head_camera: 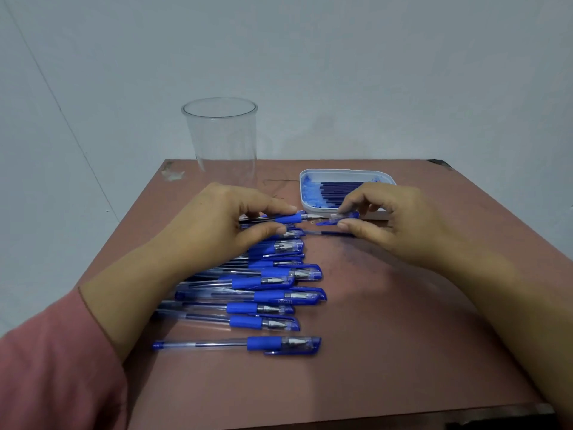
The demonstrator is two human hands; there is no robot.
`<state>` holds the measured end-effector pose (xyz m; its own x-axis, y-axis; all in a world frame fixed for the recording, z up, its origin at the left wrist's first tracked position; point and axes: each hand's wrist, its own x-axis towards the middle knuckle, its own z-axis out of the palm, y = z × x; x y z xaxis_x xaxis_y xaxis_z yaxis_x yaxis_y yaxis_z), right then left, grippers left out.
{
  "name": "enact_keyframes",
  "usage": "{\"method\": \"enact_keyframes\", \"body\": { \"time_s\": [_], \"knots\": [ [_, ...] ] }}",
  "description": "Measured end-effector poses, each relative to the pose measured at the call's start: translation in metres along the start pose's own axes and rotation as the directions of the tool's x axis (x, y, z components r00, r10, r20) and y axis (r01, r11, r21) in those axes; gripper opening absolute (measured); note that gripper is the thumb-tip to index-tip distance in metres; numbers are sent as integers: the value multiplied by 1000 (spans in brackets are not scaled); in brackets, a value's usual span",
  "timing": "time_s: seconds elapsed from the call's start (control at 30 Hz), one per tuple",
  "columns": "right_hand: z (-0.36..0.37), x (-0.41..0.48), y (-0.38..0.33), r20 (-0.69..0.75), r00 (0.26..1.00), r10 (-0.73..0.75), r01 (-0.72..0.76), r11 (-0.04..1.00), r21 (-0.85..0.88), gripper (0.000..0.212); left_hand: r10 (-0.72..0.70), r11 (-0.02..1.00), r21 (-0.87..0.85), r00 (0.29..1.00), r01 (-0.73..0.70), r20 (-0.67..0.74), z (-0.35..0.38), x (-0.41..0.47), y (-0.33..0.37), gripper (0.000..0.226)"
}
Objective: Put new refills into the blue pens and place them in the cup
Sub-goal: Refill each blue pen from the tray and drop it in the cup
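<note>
Capped pens (pixel 248 305) crosswise, caps right; uncapped pen (pixel 279 219) likewise.

We see a reddish-brown table (pixel 372 352) under the grip, with a bluish ink smudge (pixel 350 259) just nearer than it and a thin scribble (pixel 279 183) just beyond. Far left of the grip lies a tape scrap (pixel 172 173); behind everything, a pale wall (pixel 341 72).
</note>
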<state>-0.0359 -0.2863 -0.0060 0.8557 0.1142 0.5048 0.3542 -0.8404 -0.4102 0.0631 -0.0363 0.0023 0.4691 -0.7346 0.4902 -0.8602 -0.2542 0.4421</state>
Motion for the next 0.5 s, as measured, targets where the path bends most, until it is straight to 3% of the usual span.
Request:
{"method": "enact_keyframes", "body": {
  "time_s": [0.5],
  "knots": [
    [20,4,-10,-55,983,-178,178,984,-12,15,23,999,-42,999,-24,-34,9,-1,6,26]
  ]
}}
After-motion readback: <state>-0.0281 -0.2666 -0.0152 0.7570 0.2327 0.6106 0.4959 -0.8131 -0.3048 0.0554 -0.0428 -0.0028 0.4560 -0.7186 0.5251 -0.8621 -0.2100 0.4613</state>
